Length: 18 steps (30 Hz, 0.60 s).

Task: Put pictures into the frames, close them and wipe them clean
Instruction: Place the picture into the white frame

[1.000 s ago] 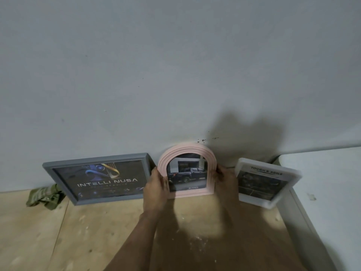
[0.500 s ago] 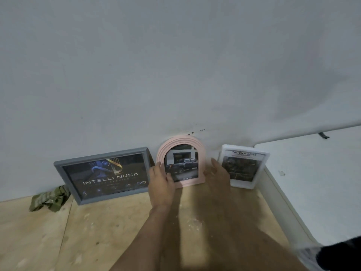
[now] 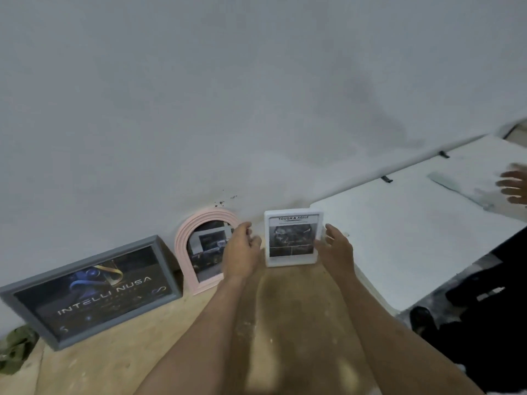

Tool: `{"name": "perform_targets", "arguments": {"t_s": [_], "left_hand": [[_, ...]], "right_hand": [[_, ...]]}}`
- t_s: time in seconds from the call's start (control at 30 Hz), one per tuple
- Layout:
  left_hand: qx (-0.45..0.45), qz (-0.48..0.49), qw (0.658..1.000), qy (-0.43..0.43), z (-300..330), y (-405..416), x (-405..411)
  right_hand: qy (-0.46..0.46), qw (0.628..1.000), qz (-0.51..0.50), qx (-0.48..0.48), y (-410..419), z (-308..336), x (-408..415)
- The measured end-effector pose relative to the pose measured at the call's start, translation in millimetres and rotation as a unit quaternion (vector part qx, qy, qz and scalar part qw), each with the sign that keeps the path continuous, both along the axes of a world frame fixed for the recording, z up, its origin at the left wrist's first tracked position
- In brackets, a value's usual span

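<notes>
Three filled frames are shown propped against the wall along the lower half of the picture: a grey frame (image 3: 94,292) at lower left, a pink arched frame (image 3: 199,246) at centre, and a white frame (image 3: 292,238) just right of centre. The white frame is flanked by the left hand (image 3: 241,253) and the right hand (image 3: 336,248), both held with fingers spread and nothing grasped. Contact with the frame's edges cannot be determined.

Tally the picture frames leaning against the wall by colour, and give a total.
Grey frame: 1
Pink arched frame: 1
White frame: 1
Total: 3
</notes>
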<state>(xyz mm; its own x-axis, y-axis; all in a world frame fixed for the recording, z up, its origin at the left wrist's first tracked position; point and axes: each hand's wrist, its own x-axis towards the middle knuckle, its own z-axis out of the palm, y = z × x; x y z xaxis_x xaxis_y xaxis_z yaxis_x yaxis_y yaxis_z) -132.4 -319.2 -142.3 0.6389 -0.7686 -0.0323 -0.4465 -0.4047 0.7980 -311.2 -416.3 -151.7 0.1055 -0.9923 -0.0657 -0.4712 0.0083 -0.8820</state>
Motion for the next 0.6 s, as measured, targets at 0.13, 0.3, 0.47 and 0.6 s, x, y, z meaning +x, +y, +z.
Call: {"name": "perform_targets", "arguments": {"t_s": [0.13, 0.3, 0.47, 0.6], "left_hand": [[0.024, -0.019, 1.0, 0.003, -12, -40, 1], [0.03, -0.034, 0.997, 0.059, -33, -83, 9], [0.041, -0.047, 0.996, 0.061, -38, -97, 14], [0.042, -0.038, 0.992, 0.109, -35, -90, 16]], "right_hand": [[0.014, 0.998, -0.014, 0.057, -46, -17, -4], [-0.036, 0.995, 0.056, 0.079, -83, -39, -1], [-0.038, 0.996, 0.075, 0.032, -89, -51, -3], [-0.019, 0.996, 0.082, -0.012, -77, -44, -8]]}}
